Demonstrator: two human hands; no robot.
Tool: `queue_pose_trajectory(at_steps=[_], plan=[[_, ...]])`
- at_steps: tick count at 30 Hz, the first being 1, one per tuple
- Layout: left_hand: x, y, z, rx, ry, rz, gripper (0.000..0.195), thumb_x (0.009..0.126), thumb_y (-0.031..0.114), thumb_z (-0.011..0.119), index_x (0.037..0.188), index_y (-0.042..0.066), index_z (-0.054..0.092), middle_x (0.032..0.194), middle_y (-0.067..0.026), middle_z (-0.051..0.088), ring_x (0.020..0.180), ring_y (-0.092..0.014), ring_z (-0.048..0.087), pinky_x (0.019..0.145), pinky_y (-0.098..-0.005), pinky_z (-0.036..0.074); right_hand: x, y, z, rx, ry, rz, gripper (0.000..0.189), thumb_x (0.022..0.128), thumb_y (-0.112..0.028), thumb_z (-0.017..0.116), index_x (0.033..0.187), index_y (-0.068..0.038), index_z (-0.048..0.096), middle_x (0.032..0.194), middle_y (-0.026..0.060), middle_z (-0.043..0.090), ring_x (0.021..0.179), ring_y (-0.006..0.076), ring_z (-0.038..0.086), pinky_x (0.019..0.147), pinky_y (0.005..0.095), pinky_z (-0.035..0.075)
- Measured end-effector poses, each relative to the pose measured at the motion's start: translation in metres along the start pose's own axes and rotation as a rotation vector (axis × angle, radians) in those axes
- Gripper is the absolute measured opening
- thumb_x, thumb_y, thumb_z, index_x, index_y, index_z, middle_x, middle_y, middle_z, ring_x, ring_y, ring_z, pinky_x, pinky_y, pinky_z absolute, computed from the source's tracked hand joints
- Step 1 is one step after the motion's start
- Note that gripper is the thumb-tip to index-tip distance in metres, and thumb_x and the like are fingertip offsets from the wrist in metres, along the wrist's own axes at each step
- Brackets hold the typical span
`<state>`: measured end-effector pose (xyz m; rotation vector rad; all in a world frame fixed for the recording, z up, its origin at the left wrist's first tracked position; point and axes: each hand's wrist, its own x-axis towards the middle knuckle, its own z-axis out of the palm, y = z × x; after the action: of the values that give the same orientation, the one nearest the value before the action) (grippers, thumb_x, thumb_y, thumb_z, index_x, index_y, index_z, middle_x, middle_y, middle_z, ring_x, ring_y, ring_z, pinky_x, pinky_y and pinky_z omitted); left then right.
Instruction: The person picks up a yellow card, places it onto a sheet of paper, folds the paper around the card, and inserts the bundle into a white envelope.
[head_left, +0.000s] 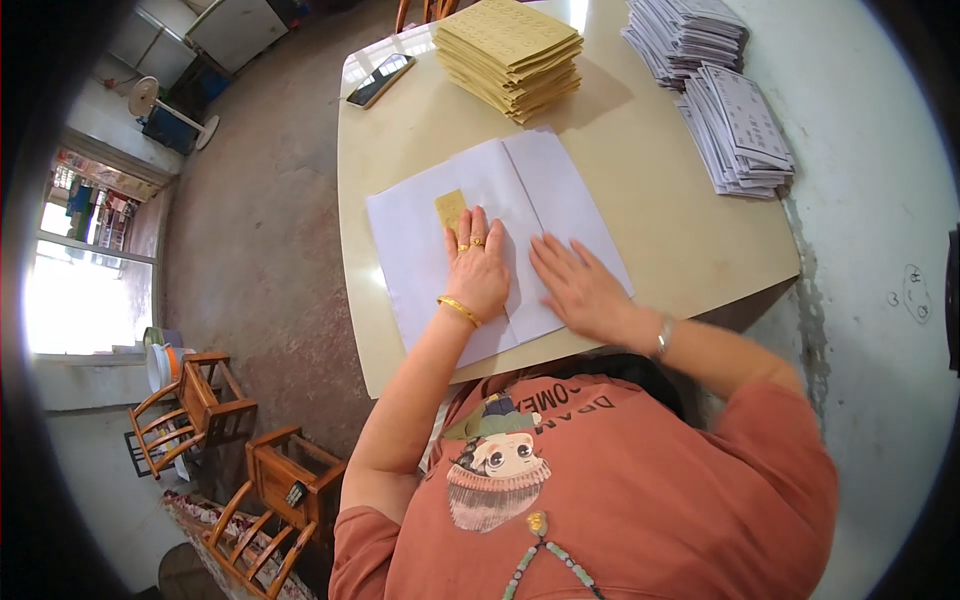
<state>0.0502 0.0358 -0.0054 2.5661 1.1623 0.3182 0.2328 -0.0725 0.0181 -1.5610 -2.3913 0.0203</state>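
A large white paper sheet (420, 277) lies in front of me at the table's near edge. A long crease or overlapping edge runs through it, and I cannot tell which. My left hand (478, 262) presses flat on the sheet, its fingertips covering the lower part of a small yellow paper piece (451, 204). Two rings and a gold bangle are on this hand and wrist. On the right part of the sheet rests my right hand (581, 289), slightly blurred, palm down with its fingers spread. Neither hand grasps anything.
The pale table (637, 202) bears a tall stack of embossed yellow paper (510, 60), a phone (381, 80) and piles of folded white printed papers (735, 131) along the wall. Wooden chairs (281, 487) and a standing fan (172, 109) stand to the left.
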Motion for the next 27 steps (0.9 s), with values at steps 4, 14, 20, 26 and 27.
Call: queue_pose_trajectory(at_steps=[4, 14, 20, 26, 27], plan=[[0.002, 0.004, -0.001, 0.029, -0.008, -0.004, 0.059, 0.083, 0.009, 0.047, 0.139, -0.004, 0.036, 0.152, -0.0286, 0.022, 0.144, -0.043, 0.014, 0.116, -0.0565, 0.006, -0.047, -0.027, -0.019, 0.069, -0.073, 0.043, 0.054, 0.091, -0.032, 0.057, 0.133, 0.001, 0.049, 0.147, 0.0174, 0.04, 0.139, 0.0269, 0.035, 0.111, 0.0465, 0.028], [0.005, 0.008, -0.008, 0.026, -0.033, -0.035, 0.057, 0.085, 0.013, 0.045, 0.139, -0.003, 0.037, 0.152, -0.027, 0.023, 0.145, -0.041, 0.014, 0.116, -0.0552, 0.007, 0.064, 0.058, 0.005, 0.923, 0.137, 0.603, 0.034, 0.087, -0.016, 0.062, 0.115, 0.004, 0.059, 0.103, 0.0163, 0.067, 0.084, 0.025, 0.066, 0.076, 0.0354, 0.053], [0.001, 0.004, -0.005, 0.021, 0.002, -0.019, 0.057, 0.085, 0.013, 0.046, 0.14, -0.001, 0.038, 0.151, -0.0263, 0.026, 0.144, -0.041, 0.017, 0.116, -0.0552, 0.01, 0.099, 0.054, 0.009, 0.996, -0.091, 0.691, 0.032, 0.082, -0.025, 0.064, 0.094, 0.004, 0.063, 0.084, 0.0182, 0.068, 0.073, 0.0301, 0.064, 0.07, 0.0382, 0.051], [0.0, -0.003, 0.003, -0.052, 0.092, -0.032, 0.053, 0.084, 0.013, 0.047, 0.136, 0.003, 0.043, 0.151, -0.0237, 0.029, 0.143, -0.04, 0.021, 0.116, -0.0557, 0.011, 0.097, 0.038, 0.009, 0.693, 0.115, 0.589, 0.03, 0.078, -0.028, 0.066, 0.082, 0.001, 0.063, 0.079, 0.0215, 0.065, 0.074, 0.0359, 0.063, 0.067, 0.0427, 0.049], [0.001, -0.004, 0.002, -0.106, 0.114, -0.001, 0.054, 0.083, 0.012, 0.049, 0.137, 0.003, 0.043, 0.151, -0.024, 0.03, 0.143, -0.039, 0.022, 0.116, -0.0559, 0.011, 0.096, 0.036, 0.009, 0.698, 0.107, 0.573, 0.03, 0.078, -0.028, 0.066, 0.082, 0.001, 0.063, 0.079, 0.0215, 0.065, 0.074, 0.0359, 0.063, 0.067, 0.0427, 0.049]])
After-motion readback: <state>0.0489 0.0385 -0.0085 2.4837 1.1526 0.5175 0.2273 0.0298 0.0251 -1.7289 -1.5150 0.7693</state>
